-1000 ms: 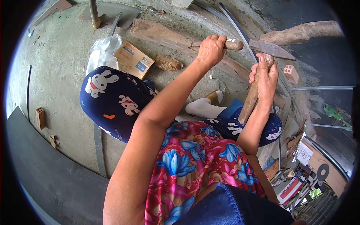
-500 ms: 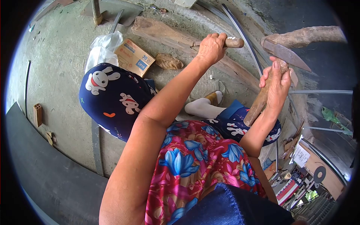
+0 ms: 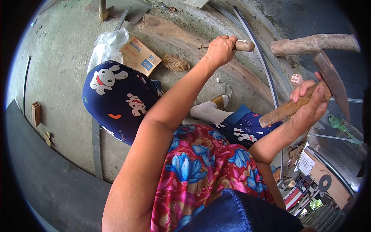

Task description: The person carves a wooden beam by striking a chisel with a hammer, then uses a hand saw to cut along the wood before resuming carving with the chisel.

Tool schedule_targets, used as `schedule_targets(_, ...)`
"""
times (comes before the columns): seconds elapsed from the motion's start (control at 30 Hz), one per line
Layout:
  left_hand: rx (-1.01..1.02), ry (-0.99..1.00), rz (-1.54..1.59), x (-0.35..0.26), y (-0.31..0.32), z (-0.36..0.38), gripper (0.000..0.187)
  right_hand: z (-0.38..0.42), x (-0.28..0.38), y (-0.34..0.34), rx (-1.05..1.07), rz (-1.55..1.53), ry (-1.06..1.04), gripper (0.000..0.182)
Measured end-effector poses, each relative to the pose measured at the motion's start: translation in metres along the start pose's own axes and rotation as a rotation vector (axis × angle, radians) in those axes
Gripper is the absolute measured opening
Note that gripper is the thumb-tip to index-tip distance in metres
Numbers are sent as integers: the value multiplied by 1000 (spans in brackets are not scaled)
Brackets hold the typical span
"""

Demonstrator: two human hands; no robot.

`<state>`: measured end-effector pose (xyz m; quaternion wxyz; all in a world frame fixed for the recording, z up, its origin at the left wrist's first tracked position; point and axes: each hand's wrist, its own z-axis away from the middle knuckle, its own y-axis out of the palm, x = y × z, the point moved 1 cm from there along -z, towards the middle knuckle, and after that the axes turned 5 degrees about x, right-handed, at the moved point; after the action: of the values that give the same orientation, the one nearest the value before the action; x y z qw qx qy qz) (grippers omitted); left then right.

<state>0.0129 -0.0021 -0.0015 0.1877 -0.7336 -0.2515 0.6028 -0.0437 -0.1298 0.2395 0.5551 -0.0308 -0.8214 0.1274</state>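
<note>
My left hand [image 3: 221,51] is closed around a tool with a rounded wooden handle [image 3: 244,46]. A thin metal part of it shows on the other side of the fist, over the wooden plank [image 3: 170,33]; its exact kind is hidden by my fingers. My right hand [image 3: 309,104] grips a hammer with a thick wooden handle [image 3: 280,114], close to its long, tapered metal head [image 3: 335,83]. The hammer is raised in the air at the right, its handle end over my knee.
A cardboard box [image 3: 139,56], a plastic bag [image 3: 108,44] and a dry leaf [image 3: 174,62] lie on the concrete floor. Metal strips [image 3: 257,50] run beside the plank. A rough wooden branch [image 3: 315,44] extends at the upper right. A hollow brick [image 3: 36,113] stands left.
My right hand has swung the hammer to the right and downward in view, turning its head away from the branch. My left hand stays nearly in place with its tool.
</note>
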Motion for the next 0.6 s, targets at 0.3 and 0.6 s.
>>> schedule_targets(0.3, 114, 10, -22, 1, 15, 1, 28, 21, -108, 17, 159, 284, 525, 21)
schedule_targets(0.6, 54, 105, -150, -7, 29, 16, 25, 26, -127, -2, -16, -77, 639, 31)
